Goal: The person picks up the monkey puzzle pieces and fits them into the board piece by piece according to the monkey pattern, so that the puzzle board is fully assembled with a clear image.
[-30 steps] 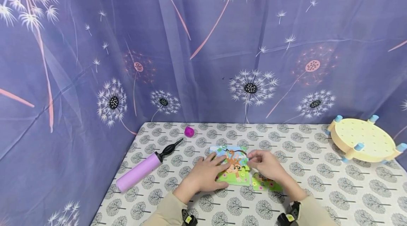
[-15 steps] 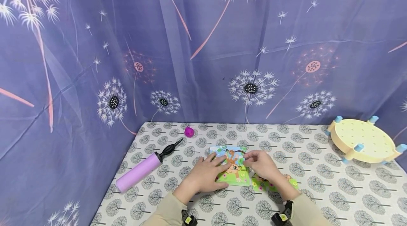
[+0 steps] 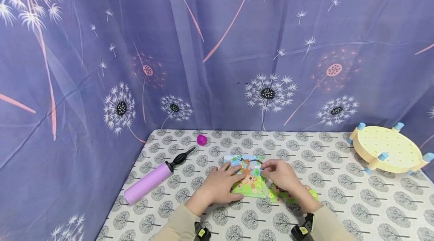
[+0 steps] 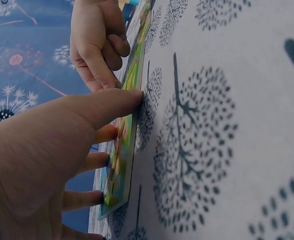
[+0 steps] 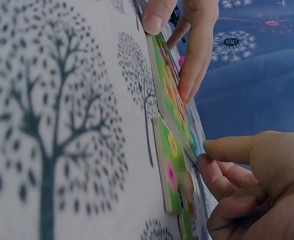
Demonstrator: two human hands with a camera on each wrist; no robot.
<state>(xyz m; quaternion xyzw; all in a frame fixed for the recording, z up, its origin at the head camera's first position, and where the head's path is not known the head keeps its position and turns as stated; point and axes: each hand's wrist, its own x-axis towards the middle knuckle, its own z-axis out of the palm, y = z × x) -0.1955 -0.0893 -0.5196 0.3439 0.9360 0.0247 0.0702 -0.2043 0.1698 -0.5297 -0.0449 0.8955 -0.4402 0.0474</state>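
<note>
A jigsaw puzzle point(image 3: 251, 191) with a monkey picture lies on the patterned cloth. My left hand point(image 3: 219, 185) rests on its left part with spread fingers; in the left wrist view, the thumb point(image 4: 114, 104) lies by the near edge. At the puzzle's right edge, my right hand point(image 3: 279, 175) pinches a puzzle piece between thumb and index finger; the fingers mostly hide the piece. Several green, flowered puzzle pieces point(image 3: 276, 196) lie just right of the puzzle, partly under my right forearm. In the right wrist view, these loose pieces point(image 5: 170, 172) sit beside the puzzle's edge.
A purple hand pump point(image 3: 148, 183) with a black nozzle lies on the left. Behind it sits a small magenta object point(image 3: 201, 140). A round yellow stand point(image 3: 386, 148) with blue-tipped legs is at the right. A purple dandelion-print curtain point(image 3: 217, 94) borders the table's back and left.
My right hand has shifted slightly left, onto the puzzle's right edge, and the picture near its fingertips looks different. More of the loose pieces shows beside my forearm. My left hand stays put.
</note>
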